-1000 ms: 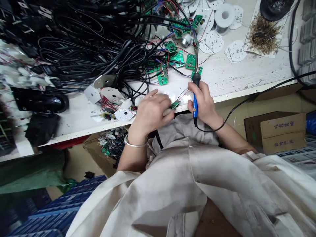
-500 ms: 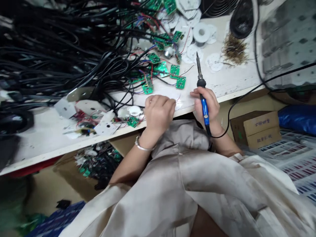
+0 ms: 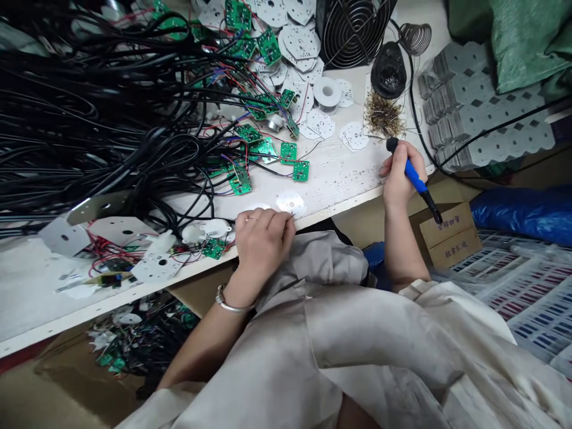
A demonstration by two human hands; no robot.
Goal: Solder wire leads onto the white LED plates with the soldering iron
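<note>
My right hand is closed around a blue soldering iron, its cable end pointing back toward me. The iron's front end is at the near side of a pile of brownish metal shavings, and its metal tip cannot be made out there. At the table's front edge, my left hand has its thumb and fingers pinched together. Something thin shows at its fingertips, too small to name. Just beyond those fingers lies a white perforated disc. Small green circuit boards with wires lie farther in.
Black cables heap over the table's left side. A solder spool, white discs, a black fan and a black dish stand behind. Stacked grey plates are right. A cardboard box sits below the edge.
My right hand has carried the soldering iron rightward, from pointing up over the table to the pile of shavings. My left hand keeps its pinch at the edge. The camera view has shifted.
</note>
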